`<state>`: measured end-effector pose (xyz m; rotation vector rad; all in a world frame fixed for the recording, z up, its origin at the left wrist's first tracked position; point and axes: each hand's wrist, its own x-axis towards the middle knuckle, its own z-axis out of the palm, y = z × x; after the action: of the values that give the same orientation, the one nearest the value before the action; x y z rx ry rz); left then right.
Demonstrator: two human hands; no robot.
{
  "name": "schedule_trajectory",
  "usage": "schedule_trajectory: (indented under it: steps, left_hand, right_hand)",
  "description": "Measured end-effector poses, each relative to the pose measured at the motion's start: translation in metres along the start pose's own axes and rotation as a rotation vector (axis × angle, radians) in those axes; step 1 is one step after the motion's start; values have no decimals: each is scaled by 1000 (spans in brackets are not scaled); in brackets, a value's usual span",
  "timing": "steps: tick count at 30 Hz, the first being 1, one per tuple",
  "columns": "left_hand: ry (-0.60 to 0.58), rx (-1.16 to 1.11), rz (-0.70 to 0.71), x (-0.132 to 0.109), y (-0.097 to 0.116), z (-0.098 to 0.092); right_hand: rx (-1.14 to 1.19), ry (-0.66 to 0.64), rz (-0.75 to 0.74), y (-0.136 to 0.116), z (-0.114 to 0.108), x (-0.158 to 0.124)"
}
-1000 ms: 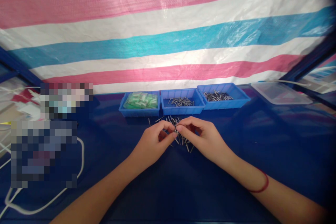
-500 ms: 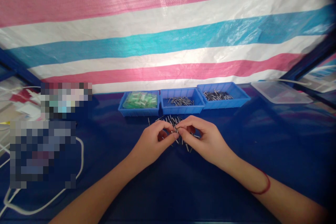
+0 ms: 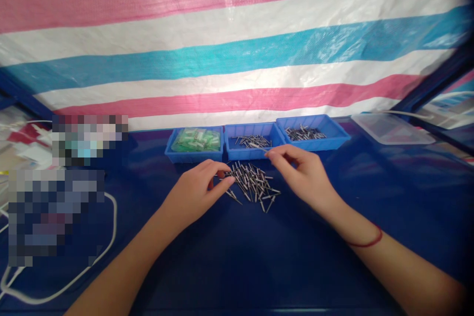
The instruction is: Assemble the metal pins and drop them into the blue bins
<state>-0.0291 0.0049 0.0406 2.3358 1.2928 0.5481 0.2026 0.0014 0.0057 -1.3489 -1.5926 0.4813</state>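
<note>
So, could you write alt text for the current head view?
A person's right hand holds a thin metal pin near the middle blue bin, while the left hand is at the edge of a pile of similar pins on a dark blue table. The left bin holds something green in plastic; the right bin holds more metal pins.

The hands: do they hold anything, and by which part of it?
The right hand pinches a pin by its right end. Whether the left hand holds anything cannot be told.
</note>
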Motion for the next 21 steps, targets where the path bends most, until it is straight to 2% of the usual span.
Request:
schedule_trajectory:
  steps: [5, 8, 13, 21]
  left_hand:
    - [-112, 212, 10, 0, -12, -12]
    - [-183, 289, 1, -1, -17, -13]
    - [-201, 344, -2, -1, -21, -1]
    - [-170, 443, 63, 7, -23, 18]
  right_hand:
    - [-183, 292, 147, 32, -29, 25]
    - [-360, 336, 186, 42, -42, 34]
    - [-365, 310, 153, 38, -40, 32]
    - [-312, 96, -52, 14, -15, 13]
